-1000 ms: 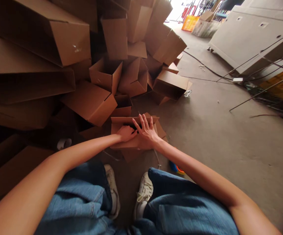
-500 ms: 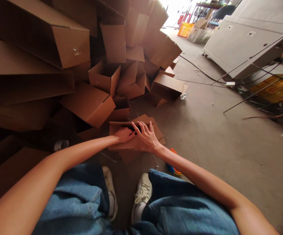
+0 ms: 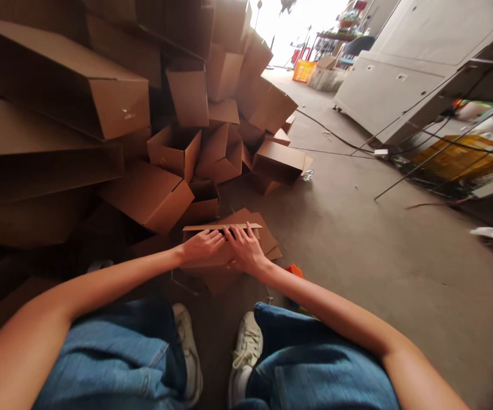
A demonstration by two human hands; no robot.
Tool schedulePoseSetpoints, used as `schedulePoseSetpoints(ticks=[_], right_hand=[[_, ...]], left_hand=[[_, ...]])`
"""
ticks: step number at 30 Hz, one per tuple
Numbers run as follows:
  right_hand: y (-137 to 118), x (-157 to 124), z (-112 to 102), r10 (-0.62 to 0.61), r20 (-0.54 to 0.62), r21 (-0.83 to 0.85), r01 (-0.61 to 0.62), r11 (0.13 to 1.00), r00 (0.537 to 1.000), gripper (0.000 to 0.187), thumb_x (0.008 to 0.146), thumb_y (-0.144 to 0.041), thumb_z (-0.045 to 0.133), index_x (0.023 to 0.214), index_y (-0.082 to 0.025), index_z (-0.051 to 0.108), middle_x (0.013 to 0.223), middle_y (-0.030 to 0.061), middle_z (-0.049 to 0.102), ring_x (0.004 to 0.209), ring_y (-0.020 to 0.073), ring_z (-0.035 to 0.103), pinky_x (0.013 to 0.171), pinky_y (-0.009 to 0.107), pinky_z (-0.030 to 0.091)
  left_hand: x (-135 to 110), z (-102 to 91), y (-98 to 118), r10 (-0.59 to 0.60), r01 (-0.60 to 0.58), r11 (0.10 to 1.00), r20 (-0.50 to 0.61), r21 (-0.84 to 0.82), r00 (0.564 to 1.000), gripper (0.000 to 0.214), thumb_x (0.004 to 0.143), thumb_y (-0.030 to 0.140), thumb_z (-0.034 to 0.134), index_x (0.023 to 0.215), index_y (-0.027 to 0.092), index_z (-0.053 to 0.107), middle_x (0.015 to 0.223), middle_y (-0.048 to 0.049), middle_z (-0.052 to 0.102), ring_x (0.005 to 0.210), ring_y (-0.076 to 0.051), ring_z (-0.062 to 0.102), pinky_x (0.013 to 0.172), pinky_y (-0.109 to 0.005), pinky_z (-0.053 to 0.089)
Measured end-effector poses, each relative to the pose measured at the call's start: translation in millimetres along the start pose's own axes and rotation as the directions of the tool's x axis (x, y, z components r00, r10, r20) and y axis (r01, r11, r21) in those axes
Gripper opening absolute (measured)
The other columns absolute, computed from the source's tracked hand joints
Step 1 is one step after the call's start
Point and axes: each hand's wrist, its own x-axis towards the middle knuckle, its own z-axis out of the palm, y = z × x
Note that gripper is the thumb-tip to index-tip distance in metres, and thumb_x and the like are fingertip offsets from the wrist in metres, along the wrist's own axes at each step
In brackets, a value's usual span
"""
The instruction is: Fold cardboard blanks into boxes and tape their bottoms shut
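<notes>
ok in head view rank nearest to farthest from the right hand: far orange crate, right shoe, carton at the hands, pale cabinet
1. Carton: against the right hand
2. Right shoe: toward the body
3. Pale cabinet: ahead, right
4. Far orange crate: beyond the cabinet

— What stands at the right side of the room?
— A large, pale grey, boxy cabinet [image 3: 394,91], upon the grey-brown, smooth floor [image 3: 357,245].
— And where is the light strongest?
— In the bright white opening [image 3: 287,34] far behind, near an orange lattice crate [image 3: 304,71].
</notes>
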Motion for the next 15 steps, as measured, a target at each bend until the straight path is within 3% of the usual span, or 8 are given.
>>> schedulePoseSetpoints(ticks=[2,5,8,11,15], right_hand=[[0.4,-0.7,1.1,0.015,0.011,0.026,-0.015,1.000,1.000,0.115,0.062,-0.047,0.091,0.154,-0.006,0.035,0.148,0.0259,0.049,0.137,0.0369,0.045,0.124,0.057,0.020],[2.2,-1.9,4.3,0.029,0.019,0.079,-0.031,0.996,0.999,0.116,0.059,-0.045,0.094,0.153,-0.007,0.037,0.147,0.0254,0.048,0.137,0.0366,0.045,0.123,0.054,0.023],[4.2,-0.6,8.7,0.018,0.026,0.101,-0.021,0.995,0.999,0.120,0.055,-0.043,0.096,0.153,-0.005,0.036,0.147,0.0267,0.046,0.140,0.0375,0.041,0.123,0.050,0.025],[5.8,3.0,11.4,0.000,0.054,0.075,-0.004,0.997,0.999,0.122,0.054,-0.042,0.096,0.153,-0.006,0.035,0.147,0.0267,0.047,0.139,0.0384,0.041,0.123,0.052,0.025],[5.2,4.7,8.2,-0.026,0.086,0.035,0.023,0.999,0.996,0.117,0.059,-0.041,0.094,0.154,-0.007,0.034,0.146,0.0260,0.049,0.137,0.0367,0.045,0.123,0.052,0.025]], left_hand=[[-20.6,-3.7,-8.4,0.027,-0.025,0.999,-0.047,0.044,0.999,0.030,0.097,0.013,0.043,0.120,0.010,0.063,0.119,-0.0201,0.069,0.115,-0.029,0.065,0.093,-0.042,0.052],[-51.5,-8.5,-30.1,0.127,-0.096,0.987,-0.265,0.128,0.956,0.030,0.097,0.020,0.048,0.125,0.018,0.058,0.114,-0.0124,0.069,0.111,-0.025,0.064,0.096,-0.040,0.050],[-70.7,-15.6,-54.0,-0.021,0.027,1.000,-0.402,0.010,0.916,0.058,0.091,0.039,0.060,0.141,0.015,0.043,0.127,-0.0182,0.058,0.124,-0.032,0.054,0.104,-0.048,0.046],[-76.0,-19.9,-69.8,-0.219,0.163,0.967,-0.307,-0.196,0.926,0.084,0.086,0.054,0.067,0.151,0.014,0.031,0.137,-0.0212,0.047,0.131,-0.035,0.046,0.110,-0.054,0.042],[-75.0,-14.3,-76.3,-0.280,0.246,0.915,-0.065,-0.319,0.958,0.073,0.089,0.062,0.060,0.148,0.022,0.044,0.147,-0.0165,0.044,0.138,-0.034,0.041,0.116,-0.054,0.036]])
